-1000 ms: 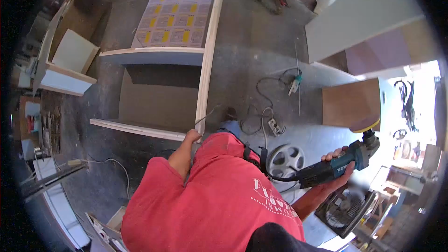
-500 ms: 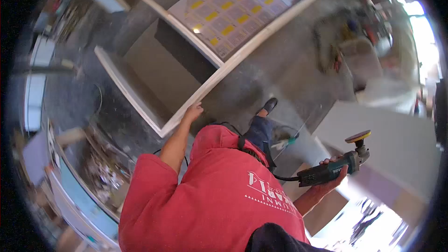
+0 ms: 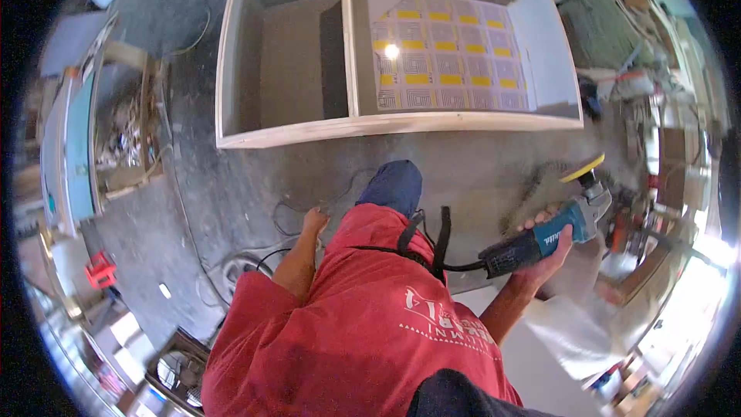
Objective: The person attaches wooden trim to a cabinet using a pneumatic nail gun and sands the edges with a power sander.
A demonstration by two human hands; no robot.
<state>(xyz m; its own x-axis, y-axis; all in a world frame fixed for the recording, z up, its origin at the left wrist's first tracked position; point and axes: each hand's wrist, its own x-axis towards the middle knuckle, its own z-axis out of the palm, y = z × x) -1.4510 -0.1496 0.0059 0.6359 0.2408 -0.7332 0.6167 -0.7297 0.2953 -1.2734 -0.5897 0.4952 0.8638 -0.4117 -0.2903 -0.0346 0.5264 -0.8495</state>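
Observation:
In my right hand (image 3: pixel 557 245) is a teal and black angle grinder (image 3: pixel 549 238), with the fingers wrapped round its body. Its yellow-edged disc (image 3: pixel 583 168) points up and away, touching nothing. A black cord runs from its rear end toward my waist. My left hand (image 3: pixel 315 222) hangs beside my body with its fingers curled in, and I see nothing in them. Ahead lies an open wooden cabinet (image 3: pixel 401 123) with a divider (image 3: pixel 349 38). A printed sheet with yellow blocks (image 3: pixel 449 54) shows in its right compartment. Both hands are apart from the cabinet.
Cables and a hose (image 3: pixel 177 185) trail over the concrete floor (image 3: pixel 139 224) at left. A red object (image 3: pixel 100 269) and a fan (image 3: pixel 179 371) stand at lower left. Panels and scrap wood (image 3: pixel 123 123) line the left side. A pale sheet (image 3: pixel 575 332) lies at lower right.
My view has turned, so the cabinet now lies squarely ahead. My left hand has come off the cabinet's edge and down beside me. The grinder stays in my right hand.

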